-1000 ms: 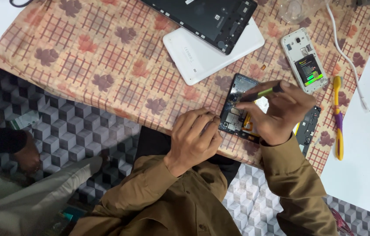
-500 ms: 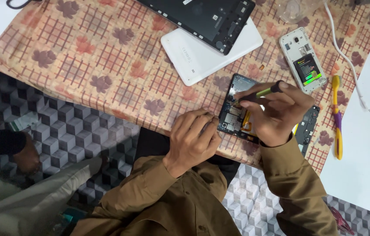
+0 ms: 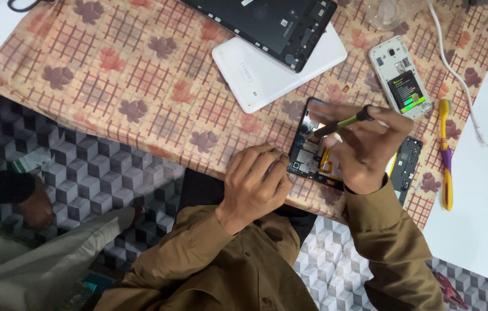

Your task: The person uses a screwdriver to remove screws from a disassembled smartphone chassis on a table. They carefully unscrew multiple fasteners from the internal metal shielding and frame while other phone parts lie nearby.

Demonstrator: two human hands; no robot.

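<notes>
Since the earlier frame, right hand [image 3: 365,147] has lifted slightly, tilting the screwdriver [image 3: 341,123] flatter. White counter [image 3: 480,219] carries a leaf-patterned cloth [image 3: 140,75]; cube-patterned floor [image 3: 100,173] below. Opened phone [image 3: 313,152] lies at the cloth's near edge, long axis running away from the person. Left hand [image 3: 252,184] fingers press its edge; right fingers pinch the screwdriver, tip pointing left.

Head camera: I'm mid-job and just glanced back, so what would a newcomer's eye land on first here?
Probably the opened phone at the near edge of the leaf-patterned cloth, its insides bare. The left hand steadies its left side while the right hand holds a yellow-green screwdriver over it. Next, the black tablet shell lying across a white tablet at top centre.
</notes>
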